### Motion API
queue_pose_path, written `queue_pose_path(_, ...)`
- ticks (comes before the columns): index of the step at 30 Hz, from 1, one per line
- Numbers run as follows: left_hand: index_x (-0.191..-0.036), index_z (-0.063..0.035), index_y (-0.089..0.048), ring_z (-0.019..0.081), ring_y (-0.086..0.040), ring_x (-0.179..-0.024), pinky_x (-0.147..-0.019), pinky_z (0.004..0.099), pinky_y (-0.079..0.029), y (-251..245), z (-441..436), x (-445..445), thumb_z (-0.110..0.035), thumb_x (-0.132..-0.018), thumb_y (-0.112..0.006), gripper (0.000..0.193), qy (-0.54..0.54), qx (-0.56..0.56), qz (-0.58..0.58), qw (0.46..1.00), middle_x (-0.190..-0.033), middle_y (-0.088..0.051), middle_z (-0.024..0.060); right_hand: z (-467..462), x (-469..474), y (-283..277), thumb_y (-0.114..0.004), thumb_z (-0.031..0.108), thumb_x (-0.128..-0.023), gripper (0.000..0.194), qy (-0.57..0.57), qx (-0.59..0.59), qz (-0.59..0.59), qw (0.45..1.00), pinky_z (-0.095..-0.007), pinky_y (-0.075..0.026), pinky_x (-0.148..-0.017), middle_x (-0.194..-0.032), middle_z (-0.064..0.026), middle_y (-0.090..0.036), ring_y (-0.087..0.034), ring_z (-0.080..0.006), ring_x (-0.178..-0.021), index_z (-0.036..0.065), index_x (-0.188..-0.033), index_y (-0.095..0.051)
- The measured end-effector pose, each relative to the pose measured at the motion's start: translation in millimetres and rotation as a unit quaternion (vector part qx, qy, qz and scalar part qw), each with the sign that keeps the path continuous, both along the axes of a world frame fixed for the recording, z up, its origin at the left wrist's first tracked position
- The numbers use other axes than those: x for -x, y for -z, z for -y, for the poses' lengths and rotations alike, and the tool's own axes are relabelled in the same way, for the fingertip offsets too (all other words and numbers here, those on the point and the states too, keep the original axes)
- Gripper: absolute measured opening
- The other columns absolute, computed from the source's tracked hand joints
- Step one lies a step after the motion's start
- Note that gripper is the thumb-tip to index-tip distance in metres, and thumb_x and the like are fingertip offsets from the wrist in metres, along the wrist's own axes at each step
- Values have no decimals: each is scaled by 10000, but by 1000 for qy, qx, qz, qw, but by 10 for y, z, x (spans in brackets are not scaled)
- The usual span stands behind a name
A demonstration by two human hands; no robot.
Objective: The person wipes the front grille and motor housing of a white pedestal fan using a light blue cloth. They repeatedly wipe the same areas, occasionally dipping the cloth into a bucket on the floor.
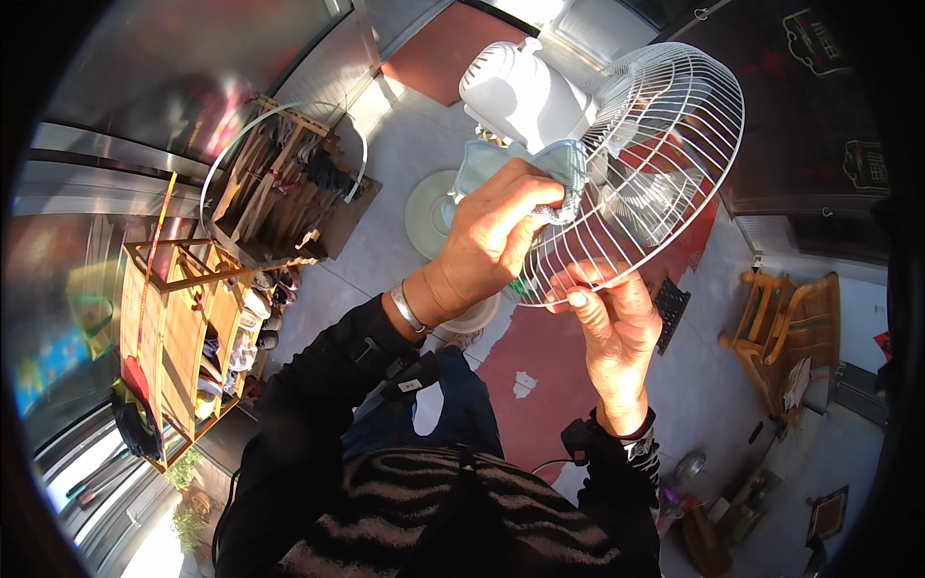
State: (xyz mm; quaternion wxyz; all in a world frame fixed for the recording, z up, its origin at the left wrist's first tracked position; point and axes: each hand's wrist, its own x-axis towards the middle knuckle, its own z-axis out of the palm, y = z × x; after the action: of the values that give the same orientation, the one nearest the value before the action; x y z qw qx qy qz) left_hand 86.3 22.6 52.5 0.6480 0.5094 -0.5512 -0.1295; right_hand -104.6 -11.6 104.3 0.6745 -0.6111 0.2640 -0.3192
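Note:
A white electric fan stands before me, its motor housing (524, 94) at the upper middle and its round base (426, 209) on the floor below. The rear wire guard (694, 137) is attached and faces right; translucent blades (643, 202) show through the wires. My left hand (491, 231) grips a light blue cloth (564, 162), bunched against the guard's near left wires. With thumb and fingers, my right hand (611, 311) pinches the guard's lower rim. Some of the cloth's lower part is hidden behind my left hand.
To the left stand a wooden shoe rack (181, 325) with several shoes and a wooden crate-like frame (282, 180) with a pale hoop (224, 155) over it. A wooden chair (788, 332) is at right. A red mat (535, 376) lies on the tiled floor.

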Motion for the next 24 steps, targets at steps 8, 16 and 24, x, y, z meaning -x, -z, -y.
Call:
queue_pose_path(8, -1130, 41, -640, 163, -591, -921, -789, 298, -499, -340, -219, 117, -151, -1009, -671, 229, -4, 94, -57, 994, -1089, -630, 128, -129, -89, 168, -683, -2, -985, 220, 67, 86, 18, 994, -272, -516, -933, -1158, -70, -712, -644, -115, -1025, 6, -1202, -654)
queue_pose_path(16, -963, -113, -727, 264, -577, -911, -790, 353, -506, -65, -204, 111, -43, -793, -756, 186, 35, 114, 98, 988, -1051, -626, 25, -210, -76, 264, -655, -84, -967, 424, 71, 160, -47, 983, -294, -541, -926, -1202, -70, -652, -646, -129, -1066, 2, -1374, -575)
queue_pose_path(24, -1123, -2, -607, 109, -586, -939, -806, 248, -491, 271, -592, 13, -5, -1001, -566, 129, 62, -141, -224, 962, -1106, -572, 58, -249, -84, 114, -671, -66, -951, 458, 58, 203, -71, 975, -303, -546, -954, -1261, -119, -649, -674, -171, -1114, -6, -1395, -578)
